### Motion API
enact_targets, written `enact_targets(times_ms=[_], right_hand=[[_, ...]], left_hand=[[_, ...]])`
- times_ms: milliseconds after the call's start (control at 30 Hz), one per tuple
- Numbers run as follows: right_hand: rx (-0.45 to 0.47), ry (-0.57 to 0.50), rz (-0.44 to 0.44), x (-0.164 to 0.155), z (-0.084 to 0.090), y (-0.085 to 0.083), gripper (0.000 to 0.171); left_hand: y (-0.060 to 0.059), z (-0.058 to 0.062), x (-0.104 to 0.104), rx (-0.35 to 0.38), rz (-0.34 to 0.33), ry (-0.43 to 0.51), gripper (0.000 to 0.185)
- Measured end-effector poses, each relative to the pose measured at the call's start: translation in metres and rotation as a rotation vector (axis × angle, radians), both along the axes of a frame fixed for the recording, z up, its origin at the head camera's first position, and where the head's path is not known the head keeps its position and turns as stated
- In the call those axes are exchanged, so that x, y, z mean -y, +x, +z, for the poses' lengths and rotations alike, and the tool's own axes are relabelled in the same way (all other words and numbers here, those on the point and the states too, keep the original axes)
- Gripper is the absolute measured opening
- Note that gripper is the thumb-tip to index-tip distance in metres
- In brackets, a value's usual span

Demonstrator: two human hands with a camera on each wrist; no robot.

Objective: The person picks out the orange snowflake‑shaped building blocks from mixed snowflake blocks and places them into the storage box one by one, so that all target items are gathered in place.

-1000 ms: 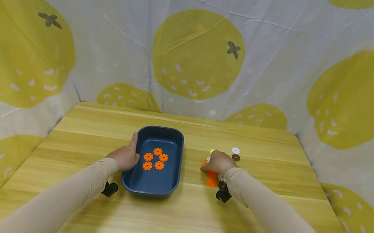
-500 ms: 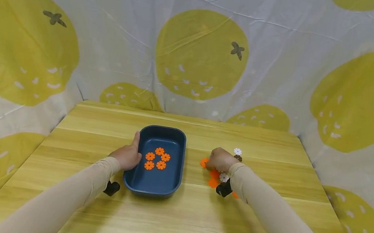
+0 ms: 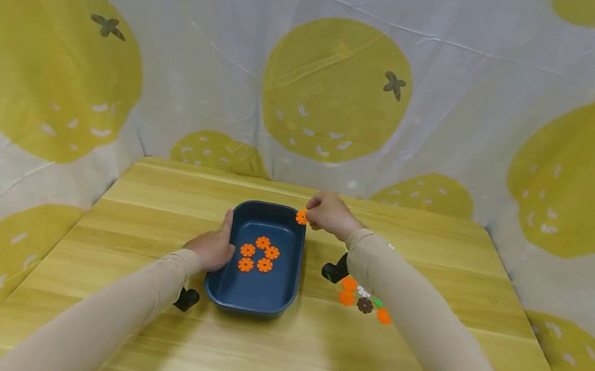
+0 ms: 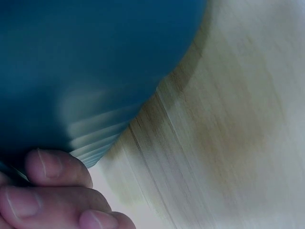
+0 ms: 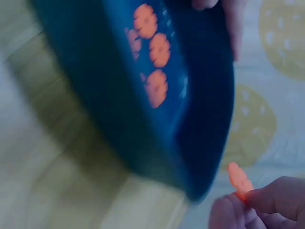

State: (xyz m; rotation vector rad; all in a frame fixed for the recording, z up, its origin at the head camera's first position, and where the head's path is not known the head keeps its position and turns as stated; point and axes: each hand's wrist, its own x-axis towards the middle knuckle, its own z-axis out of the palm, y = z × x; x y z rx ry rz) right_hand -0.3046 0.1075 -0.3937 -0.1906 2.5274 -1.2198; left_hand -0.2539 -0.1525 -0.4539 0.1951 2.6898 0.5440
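A dark blue rectangular tray (image 3: 248, 301) stands on the table with several orange flower-shaped discs (image 3: 264, 265) lying flat inside. My left hand (image 3: 211, 248) grips its left rim, thumb over the inner side and index finger stretched along the edge. Curled fingers (image 4: 62, 205) of that hand show against the outer wall in the left wrist view. Above the tray's far right corner, my right hand (image 3: 332, 216) pinches another orange flower-shaped disc (image 3: 301, 216) between thumb and fingertips. The right wrist view shows this disc (image 5: 239, 180) held up clear of the rim.
Right of the tray lies a loose group of discs: orange ones (image 3: 347, 298), a brown one (image 3: 365, 305), a white one (image 3: 363, 292) and a green one (image 3: 377, 302). My right sleeve (image 3: 418, 311) covers part of it. A lemon-print curtain (image 3: 337, 87) hangs behind the table.
My right hand has lifted an orange disc from the loose group and moved left and away to the tray's far right corner. The left hand stays on the rim.
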Motion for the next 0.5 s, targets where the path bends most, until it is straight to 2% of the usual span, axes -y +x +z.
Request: enact_targets(times_ms=[133, 300, 400, 500], right_hand=[[0.001, 0.066, 0.079, 0.050, 0.006, -0.004, 0.016], [-0.036, 0.252, 0.190, 0.095, -0.009, -0.003, 0.010], [-0.024, 0.362, 0.234, 0.110, -0.019, -0.004, 0.025], [-0.024, 0.400, 0.255, 0.117, -0.023, -0.004, 0.037]], left_hand=[[0.001, 0.001, 0.000, -0.013, 0.010, -0.004, 0.085], [0.003, -0.002, -0.002, -0.029, 0.001, -0.011, 0.084], [0.005, -0.002, -0.001, -0.039, -0.010, -0.015, 0.084], [0.006, 0.000, 0.003, -0.050, -0.005, -0.024, 0.084]])
